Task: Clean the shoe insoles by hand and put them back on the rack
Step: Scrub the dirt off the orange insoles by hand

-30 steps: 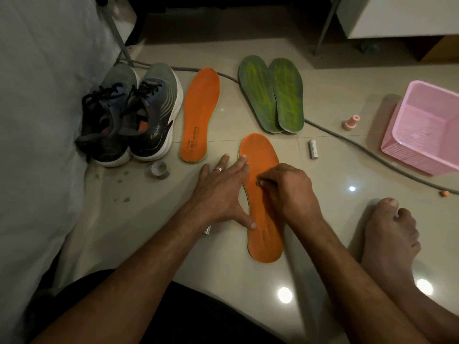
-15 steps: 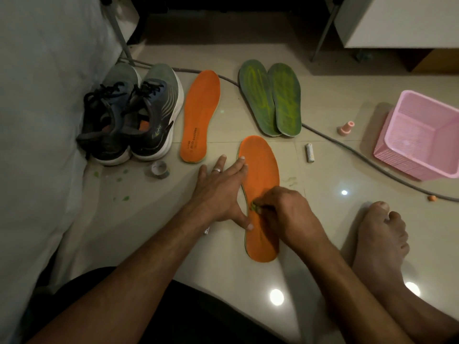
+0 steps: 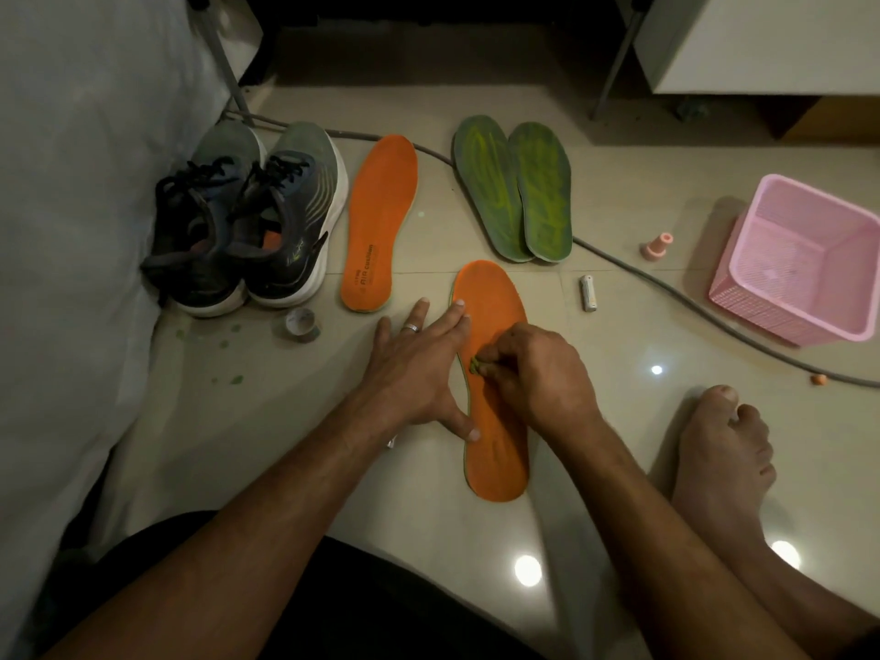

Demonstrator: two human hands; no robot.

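An orange insole (image 3: 495,302) lies on the tiled floor in front of me. My left hand (image 3: 419,369) lies flat with straight fingers, pressing the insole's left edge. My right hand (image 3: 533,373) has its fingers curled and pinches a small green lump (image 3: 475,366) against the insole's middle. A second orange insole (image 3: 378,221) lies further back on the left. Two green insoles (image 3: 516,188) lie side by side behind the near one.
A pair of dark sneakers (image 3: 247,216) stands at the left beside a white sheet (image 3: 71,231). A pink basket (image 3: 805,259), a pink cap (image 3: 657,245), a battery (image 3: 589,292), a tape roll (image 3: 300,323) and a grey cable (image 3: 666,292) lie around. My bare foot (image 3: 719,459) rests at the right.
My right hand has slid along the near orange insole, first toward me and then back a little, rubbing with the green lump. My left hand has stayed pressed on the insole's edge.
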